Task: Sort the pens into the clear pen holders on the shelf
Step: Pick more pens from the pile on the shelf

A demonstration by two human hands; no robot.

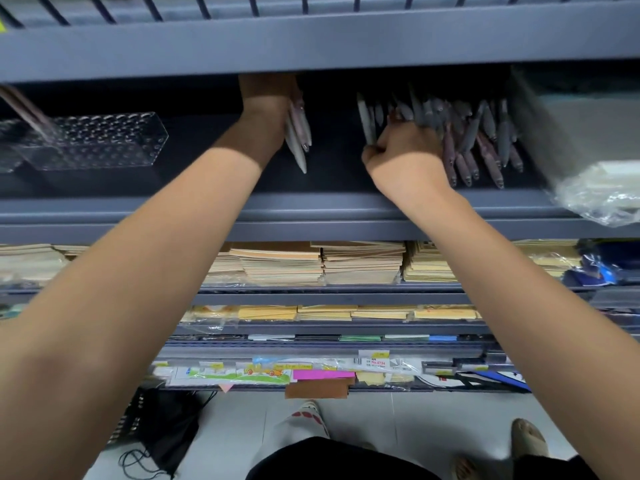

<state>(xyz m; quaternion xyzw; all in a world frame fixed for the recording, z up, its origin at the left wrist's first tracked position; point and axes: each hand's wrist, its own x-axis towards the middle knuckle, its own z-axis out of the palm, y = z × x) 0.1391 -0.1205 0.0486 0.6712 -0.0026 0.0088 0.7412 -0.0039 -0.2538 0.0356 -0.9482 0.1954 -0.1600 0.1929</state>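
Both hands reach into the grey shelf (pixel 311 209) at chest height. My left hand (pixel 268 112) is shut on a few grey and mauve pens (pixel 298 136) that hang tips-down toward me. My right hand (pixel 403 150) grips a grey pen (pixel 366 121) at the left edge of a pile of several grey and mauve pens (pixel 485 143) lying on the shelf. A clear pen holder (pixel 100 140) with a bubbled wall stands at the shelf's left, apart from both hands. A second clear holder (pixel 10 143) at the far left has a pen (pixel 24 110) leaning in it.
A plastic-wrapped box (pixel 588 157) sits on the shelf right of the pen pile. The upper shelf's beam (pixel 311 50) hangs low over my hands. Stacks of notebooks (pixel 311 261) and paper packs fill the lower shelves. A black bag (pixel 166 427) lies on the floor at left.
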